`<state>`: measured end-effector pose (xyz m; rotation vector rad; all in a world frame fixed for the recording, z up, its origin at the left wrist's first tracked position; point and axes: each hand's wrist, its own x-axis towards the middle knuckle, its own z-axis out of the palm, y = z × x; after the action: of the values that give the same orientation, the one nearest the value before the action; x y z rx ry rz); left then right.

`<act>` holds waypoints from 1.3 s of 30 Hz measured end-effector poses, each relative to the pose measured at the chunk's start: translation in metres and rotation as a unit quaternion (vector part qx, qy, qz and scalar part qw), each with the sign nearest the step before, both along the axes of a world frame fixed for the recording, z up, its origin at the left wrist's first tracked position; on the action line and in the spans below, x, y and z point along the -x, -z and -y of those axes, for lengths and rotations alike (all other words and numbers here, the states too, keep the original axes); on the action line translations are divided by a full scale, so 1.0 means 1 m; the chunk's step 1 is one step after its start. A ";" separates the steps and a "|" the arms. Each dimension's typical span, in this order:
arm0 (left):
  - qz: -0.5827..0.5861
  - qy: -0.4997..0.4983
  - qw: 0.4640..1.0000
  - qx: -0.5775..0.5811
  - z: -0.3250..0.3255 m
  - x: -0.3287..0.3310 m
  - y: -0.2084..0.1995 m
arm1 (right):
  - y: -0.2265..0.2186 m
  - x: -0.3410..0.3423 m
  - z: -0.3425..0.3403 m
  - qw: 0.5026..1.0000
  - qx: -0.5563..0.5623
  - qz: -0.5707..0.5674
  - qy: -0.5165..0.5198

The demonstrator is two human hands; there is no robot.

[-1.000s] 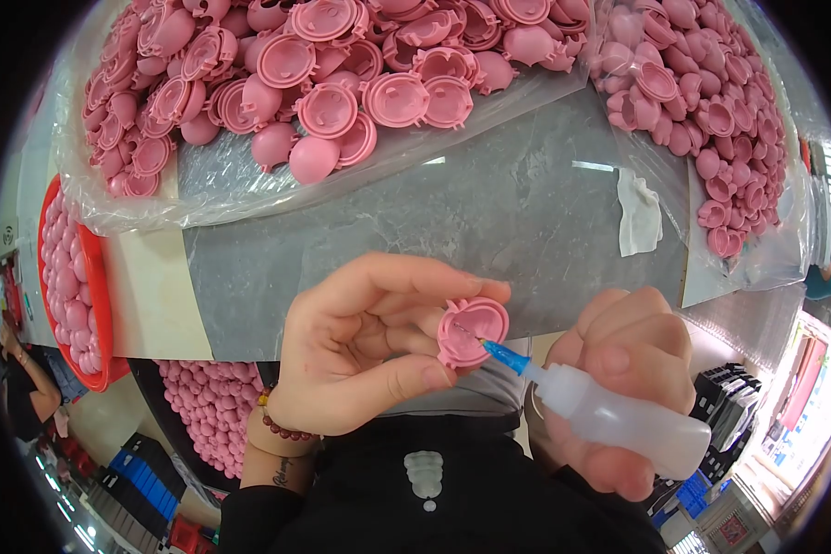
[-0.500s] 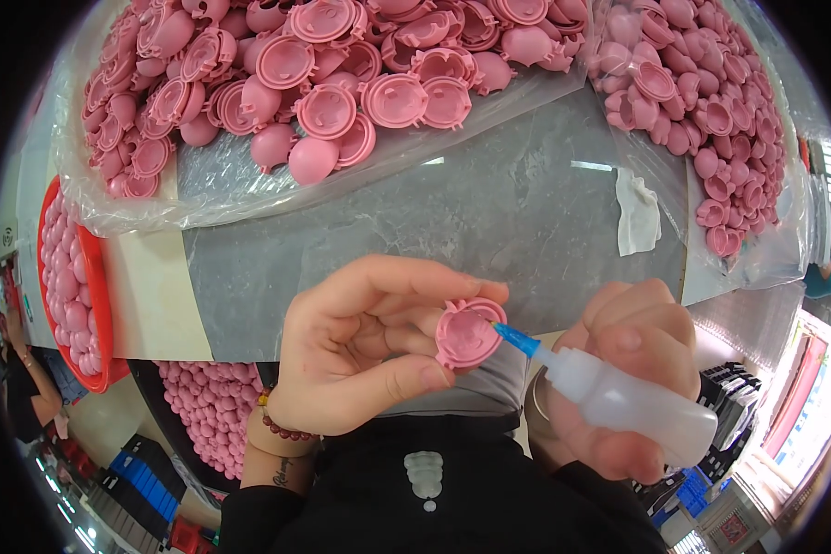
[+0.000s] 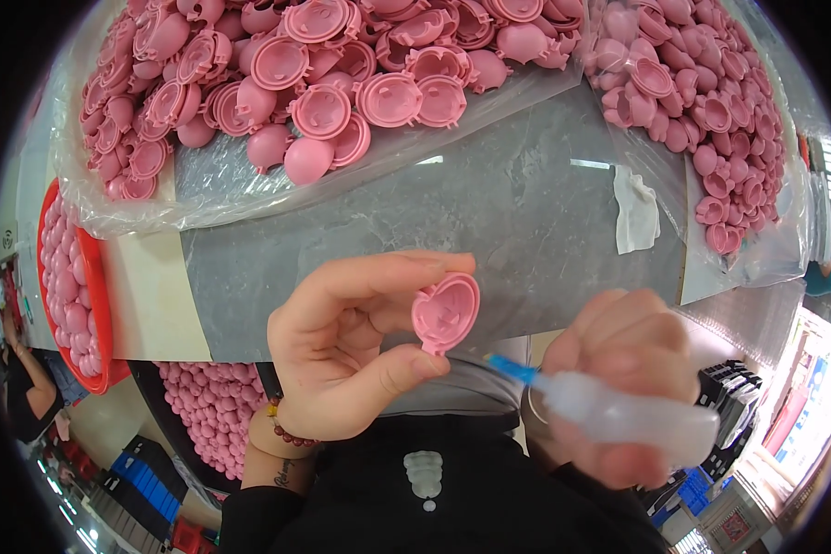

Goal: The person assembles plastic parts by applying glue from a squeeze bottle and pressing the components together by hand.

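Between the thumb and fingers of my left hand [image 3: 351,342] is a pink plastic half shell [image 3: 448,312], its rimmed hollow side turned toward the right. My right hand [image 3: 623,379] is wrapped round a translucent white squeeze bottle [image 3: 619,414] with a blue nozzle tip. That tip lies below and right of the shell, apart from it. Some motion blur covers the right hand and bottle. Beyond my hands, a large heap of similar pink shells [image 3: 323,111] lies on clear plastic sheeting [image 3: 249,208].
A second heap of smaller pink pieces [image 3: 711,120] fills plastic at the far right, near a white cloth [image 3: 635,210] on the grey tabletop [image 3: 489,203]. At the left stands a red basin [image 3: 97,305] of pink parts. A dark container of pink balls [image 3: 208,406] sits below the table edge.
The bottle's nozzle has come away from the shell's hollow, down and slightly left. My left hand has shifted a little left and turned the shell to a steeper angle.
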<state>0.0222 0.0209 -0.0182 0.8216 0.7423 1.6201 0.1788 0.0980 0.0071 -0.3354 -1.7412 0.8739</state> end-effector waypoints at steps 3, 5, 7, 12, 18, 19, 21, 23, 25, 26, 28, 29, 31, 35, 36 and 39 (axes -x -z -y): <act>0.007 -0.007 1.000 -0.012 -0.001 -0.001 0.000 | 0.004 -0.005 -0.013 0.994 0.002 0.017 0.106; 0.009 -0.014 1.000 -0.017 -0.002 -0.001 0.000 | 0.006 -0.003 -0.021 0.972 0.012 0.063 0.225; 0.013 -0.011 1.000 -0.022 -0.003 -0.001 0.002 | 0.004 0.000 -0.032 0.963 0.082 0.142 0.215; 0.041 -0.019 0.999 0.027 -0.004 -0.007 -0.003 | 0.008 -0.001 -0.046 0.933 0.007 0.300 0.197; 0.166 -0.031 0.979 0.110 0.002 0.011 0.000 | -0.004 -0.010 -0.039 0.937 0.009 0.151 0.316; 0.173 -0.025 0.979 0.106 -0.001 0.010 0.001 | -0.013 -0.028 -0.044 0.911 -0.041 0.157 0.380; 0.193 -0.014 0.976 0.096 0.001 0.011 0.001 | -0.013 -0.071 -0.060 0.842 -0.032 0.233 0.486; 0.194 -0.003 0.976 0.100 0.000 0.014 0.002 | -0.006 -0.101 -0.073 0.804 0.009 0.326 0.497; 0.194 -0.001 0.975 0.107 0.001 0.015 0.004 | 0.002 -0.104 -0.075 0.797 -0.002 0.368 0.479; 0.204 0.009 0.973 0.108 0.001 0.014 0.002 | 0.004 -0.104 -0.076 0.787 -0.014 0.408 0.462; 0.207 0.007 0.972 0.112 0.001 0.014 -0.002 | 0.006 -0.106 -0.078 0.811 -0.006 0.387 0.439; 0.169 0.036 0.978 0.116 -0.001 0.013 -0.004 | 0.006 -0.105 -0.078 0.826 0.001 0.368 0.426; 0.138 0.051 0.980 0.131 -0.006 0.008 -0.009 | 0.001 -0.101 -0.067 0.865 0.012 0.273 0.422; 0.145 0.041 0.979 0.136 -0.006 0.006 -0.010 | -0.016 -0.059 -0.025 0.957 0.100 0.188 0.197; 0.142 0.040 0.979 0.138 -0.006 0.007 -0.010 | -0.021 -0.045 -0.018 0.944 0.143 0.266 0.135; 0.141 0.033 0.978 0.150 -0.005 0.008 -0.009 | -0.012 -0.013 -0.015 0.917 0.106 0.385 0.023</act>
<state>0.0142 0.0260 -0.0090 0.3857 0.7247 1.4784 0.1921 0.1133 0.0188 -0.9629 -2.3397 0.9673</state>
